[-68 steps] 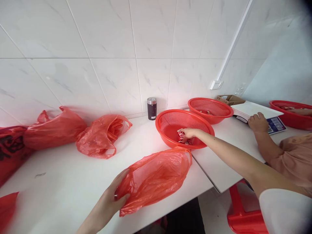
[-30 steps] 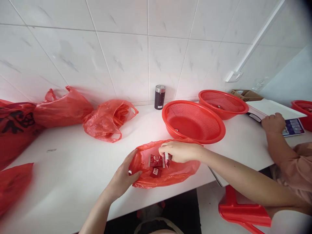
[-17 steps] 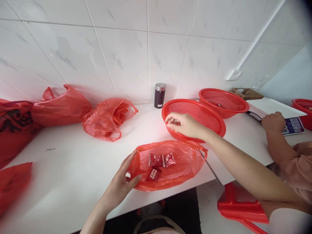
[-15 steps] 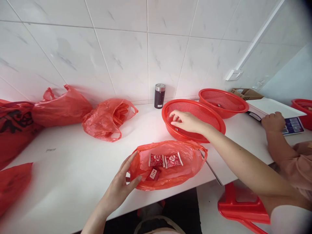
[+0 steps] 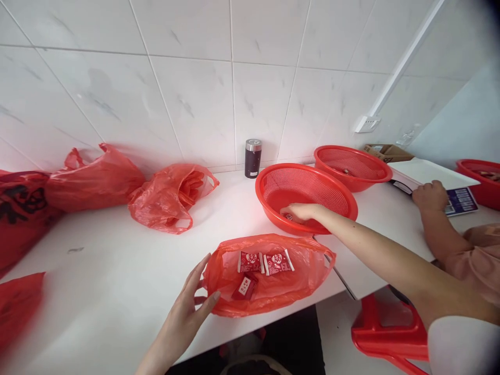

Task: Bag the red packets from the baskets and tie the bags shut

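Observation:
An open red plastic bag (image 5: 308, 271) lies at the counter's front edge with three small red packets (image 5: 265, 263) inside. My left hand (image 5: 191, 307) is at the bag's left rim, with the thumb and long fingers pinching the rim. My right hand (image 5: 301, 212) reaches into the near red mesh basket (image 5: 312, 182). Its fingers are bent down onto a small red packet (image 5: 289, 216) at the basket's bottom.
A second red basket (image 5: 351, 164) stands behind, a third (image 5: 482, 179) at far right. Another person's hand (image 5: 428, 196) rests on a white scale (image 5: 463, 200). A dark jar (image 5: 252, 158), red bags (image 5: 172, 198) and a red stool (image 5: 390, 333) are around.
My right hand dropped packets into the bag, rose away, and went down into the near basket onto a packet. My left hand stayed at the bag's rim.

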`<state>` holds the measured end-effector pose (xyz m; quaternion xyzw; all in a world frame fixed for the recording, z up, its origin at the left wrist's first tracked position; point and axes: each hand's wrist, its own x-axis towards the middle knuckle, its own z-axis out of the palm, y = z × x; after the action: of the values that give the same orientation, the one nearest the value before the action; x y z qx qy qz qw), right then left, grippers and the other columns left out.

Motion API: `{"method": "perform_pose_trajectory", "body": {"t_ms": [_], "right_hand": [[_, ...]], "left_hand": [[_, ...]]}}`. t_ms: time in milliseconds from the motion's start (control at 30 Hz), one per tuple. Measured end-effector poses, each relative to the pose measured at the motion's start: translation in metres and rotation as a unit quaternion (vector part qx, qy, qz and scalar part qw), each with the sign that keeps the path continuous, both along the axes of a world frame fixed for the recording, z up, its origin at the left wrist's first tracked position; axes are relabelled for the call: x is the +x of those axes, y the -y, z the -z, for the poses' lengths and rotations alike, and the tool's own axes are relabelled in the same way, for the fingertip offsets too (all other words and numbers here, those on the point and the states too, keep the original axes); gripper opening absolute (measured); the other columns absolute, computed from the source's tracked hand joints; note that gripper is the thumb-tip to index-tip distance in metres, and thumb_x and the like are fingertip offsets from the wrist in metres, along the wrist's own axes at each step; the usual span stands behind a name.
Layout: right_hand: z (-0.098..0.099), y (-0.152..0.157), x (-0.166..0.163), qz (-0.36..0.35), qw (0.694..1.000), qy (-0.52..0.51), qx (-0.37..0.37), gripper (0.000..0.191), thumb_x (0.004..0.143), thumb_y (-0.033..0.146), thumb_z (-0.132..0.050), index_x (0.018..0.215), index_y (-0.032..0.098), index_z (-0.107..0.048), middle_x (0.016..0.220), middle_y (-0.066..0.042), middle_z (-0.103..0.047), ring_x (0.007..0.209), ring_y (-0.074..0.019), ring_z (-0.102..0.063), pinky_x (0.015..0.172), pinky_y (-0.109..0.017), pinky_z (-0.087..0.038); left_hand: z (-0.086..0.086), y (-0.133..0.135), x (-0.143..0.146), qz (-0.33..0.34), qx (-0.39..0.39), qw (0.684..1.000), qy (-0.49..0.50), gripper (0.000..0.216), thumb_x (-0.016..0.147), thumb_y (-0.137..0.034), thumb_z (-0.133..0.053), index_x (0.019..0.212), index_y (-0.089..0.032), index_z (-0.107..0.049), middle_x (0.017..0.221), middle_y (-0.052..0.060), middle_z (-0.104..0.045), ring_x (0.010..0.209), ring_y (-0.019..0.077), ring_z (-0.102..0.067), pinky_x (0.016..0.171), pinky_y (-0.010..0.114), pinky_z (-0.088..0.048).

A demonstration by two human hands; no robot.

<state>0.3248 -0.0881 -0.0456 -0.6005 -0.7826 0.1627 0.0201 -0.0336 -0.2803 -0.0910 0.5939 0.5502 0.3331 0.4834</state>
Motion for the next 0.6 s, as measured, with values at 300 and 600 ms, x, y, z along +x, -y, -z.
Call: {"method": "perform_pose_trajectory", "body": {"t_ms": [300, 600], "right_hand": [[-0.058, -0.003, 0.018, 0.033, 0.989, -0.132, 0.050, 0.013, 0.078, 0.016, -0.059, 0.088, 0.022, -0.055, 0.084, 0.001, -0.066, 0.068, -0.0124, -0.063, 0.062, -0.023, -0.045], [-0.058, 0.088, -0.088, -0.188, 0.926, -0.301, -0.133, 0.018, 0.077, 0.022, -0.067, 0.091, 0.022, -0.055, 0.092, 0.000, -0.062, 0.075, -0.0118, -0.058, 0.065, -0.023, -0.046]], "left_hand": [[0.005, 0.002, -0.013, -0.080, -0.007, 0.996, 0.030, 0.067, 0.082, -0.045, -0.064, 0.143, -0.042, -0.036, 0.152, 0.004, -0.036, 0.121, 0.0294, -0.054, 0.085, 0.034, -0.055], [-0.007, -0.012, 0.004, -0.043, -0.112, 0.982, 0.144, 0.051, 0.081, -0.046, -0.065, 0.123, -0.020, -0.055, 0.108, 0.010, -0.066, 0.089, 0.0240, -0.065, 0.074, 0.034, -0.054]]}}
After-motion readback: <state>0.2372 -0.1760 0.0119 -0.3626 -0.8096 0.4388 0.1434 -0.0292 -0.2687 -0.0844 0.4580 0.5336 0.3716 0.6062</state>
